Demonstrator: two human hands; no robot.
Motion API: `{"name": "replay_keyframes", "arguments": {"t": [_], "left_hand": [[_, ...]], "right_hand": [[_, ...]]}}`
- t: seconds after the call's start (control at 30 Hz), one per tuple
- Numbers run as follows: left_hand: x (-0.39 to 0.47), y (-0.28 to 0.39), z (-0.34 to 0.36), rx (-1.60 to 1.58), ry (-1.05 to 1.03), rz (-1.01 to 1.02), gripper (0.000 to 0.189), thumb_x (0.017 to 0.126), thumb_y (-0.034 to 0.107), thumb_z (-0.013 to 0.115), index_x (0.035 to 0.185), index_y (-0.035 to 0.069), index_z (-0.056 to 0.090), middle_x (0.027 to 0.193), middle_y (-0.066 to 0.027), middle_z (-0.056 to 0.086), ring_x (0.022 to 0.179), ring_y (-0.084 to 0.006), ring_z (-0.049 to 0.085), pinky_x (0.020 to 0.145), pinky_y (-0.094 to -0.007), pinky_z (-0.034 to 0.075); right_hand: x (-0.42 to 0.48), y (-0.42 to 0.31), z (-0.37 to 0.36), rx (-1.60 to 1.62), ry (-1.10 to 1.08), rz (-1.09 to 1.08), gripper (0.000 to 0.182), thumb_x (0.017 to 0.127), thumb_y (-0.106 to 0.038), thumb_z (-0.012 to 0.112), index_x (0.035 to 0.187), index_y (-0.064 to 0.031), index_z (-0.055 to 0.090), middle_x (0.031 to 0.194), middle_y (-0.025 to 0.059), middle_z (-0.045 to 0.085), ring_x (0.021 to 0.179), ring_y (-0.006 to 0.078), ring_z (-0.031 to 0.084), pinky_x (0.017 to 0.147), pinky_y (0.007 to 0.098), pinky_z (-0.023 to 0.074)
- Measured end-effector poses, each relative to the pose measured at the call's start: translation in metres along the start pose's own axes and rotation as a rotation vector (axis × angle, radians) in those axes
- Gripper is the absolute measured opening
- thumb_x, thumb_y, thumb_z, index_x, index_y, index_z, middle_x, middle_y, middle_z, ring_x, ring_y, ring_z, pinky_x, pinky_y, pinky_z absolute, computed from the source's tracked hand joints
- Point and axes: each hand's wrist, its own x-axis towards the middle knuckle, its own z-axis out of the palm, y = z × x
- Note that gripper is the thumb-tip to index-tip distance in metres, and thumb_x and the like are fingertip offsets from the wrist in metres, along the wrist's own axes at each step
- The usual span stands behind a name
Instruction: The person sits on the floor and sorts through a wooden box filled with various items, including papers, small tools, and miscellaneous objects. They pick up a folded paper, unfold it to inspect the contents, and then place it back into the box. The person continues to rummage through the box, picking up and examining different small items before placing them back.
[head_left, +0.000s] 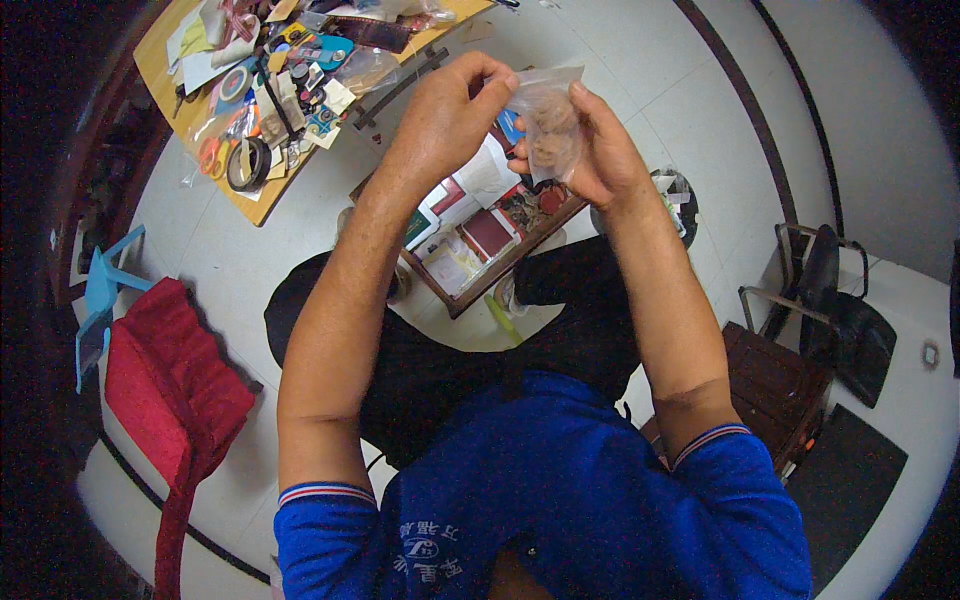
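Note:
Up before me is a small clear plastic bag (553, 124) with brown lumpy pieces inside; I cannot tell what they are. My left hand (457, 112) pinches its upper left corner between thumb and fingers. The bag's right side rests against my right hand (606, 154), thumb in front and fingers behind. Below both hands, a wooden drawer (517, 266) lies on the floor between my feet. In it are a dark red booklet (489, 231), white papers (487, 176), a clear flat packet (450, 264) and a pile of small mixed items (529, 210).
At upper left a wooden table (259, 208) bears tape rolls (249, 163), orange-handled scissors (212, 156), film strips (371, 34) and papers. A red dustpan (180, 375) and a light blue plastic object (101, 285) are at left. A bin (679, 202) stands beyond my right arm, a dark chair (840, 330) farther right.

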Motion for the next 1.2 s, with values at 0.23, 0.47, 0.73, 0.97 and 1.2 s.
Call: {"name": "replay_keyframes", "arguments": {"t": [0.23,0.47,0.73,0.97,1.2], "left_hand": [[0.0,0.004,0.0,-0.021,0.003,-0.023,0.027,0.097,0.024,0.063,0.104,-0.002,0.067,0.084,-0.0083,0.068,0.075,-0.0132,0.061,0.068,-0.0307,0.05],[0.003,-0.016,0.004,-0.025,0.035,0.042,0.028,0.096,0.027,0.064,0.104,0.0,0.068,0.091,-0.0099,0.072,0.083,-0.015,0.066,0.077,-0.0307,0.052],[-0.008,-0.018,0.002,-0.002,-0.006,-0.009,0.027,0.098,0.026,0.063,0.11,0.002,0.066,0.098,-0.0086,0.071,0.093,-0.015,0.065,0.083,-0.0294,0.05],[-0.021,-0.004,0.019,-0.029,-0.081,-0.14,0.022,0.097,0.019,0.064,0.11,0.001,0.065,0.09,-0.0084,0.07,0.082,-0.0126,0.062,0.072,-0.029,0.05],[-0.018,-0.005,0.035,0.105,-0.249,-0.26,0.02,0.095,0.008,0.063,0.114,0.0,0.061,0.1,-0.0134,0.072,0.098,-0.0236,0.07,0.086,-0.0336,0.053]], "right_hand": [[0.008,0.003,-0.013,-0.039,-0.057,-0.011,0.043,0.102,-0.046,0.05,0.123,-0.0089,0.053,0.098,0.0133,0.066,0.07,0.0259,0.066,0.056,0.0394,0.0542],[0.0,-0.028,-0.005,-0.4,0.388,-0.148,0.043,0.101,-0.046,0.053,0.108,-0.0045,0.061,0.083,0.0072,0.065,0.06,0.0187,0.061,0.049,0.0289,0.0473],[0.008,-0.052,-0.081,-0.551,0.474,-0.202,0.045,0.101,-0.051,0.049,0.101,-0.0066,0.058,0.081,0.0071,0.061,0.059,0.0151,0.052,0.052,0.0266,0.0398],[0.063,0.01,-0.305,-1.061,0.52,0.249,0.047,0.097,-0.046,0.056,0.112,-0.0019,0.06,0.093,0.0097,0.066,0.071,0.0173,0.059,0.059,0.0333,0.0478],[0.084,0.051,-0.373,-1.628,0.484,0.515,0.052,0.09,-0.036,0.061,0.124,0.0033,0.057,0.11,0.0221,0.069,0.099,0.0323,0.068,0.085,0.0413,0.0543]]}}
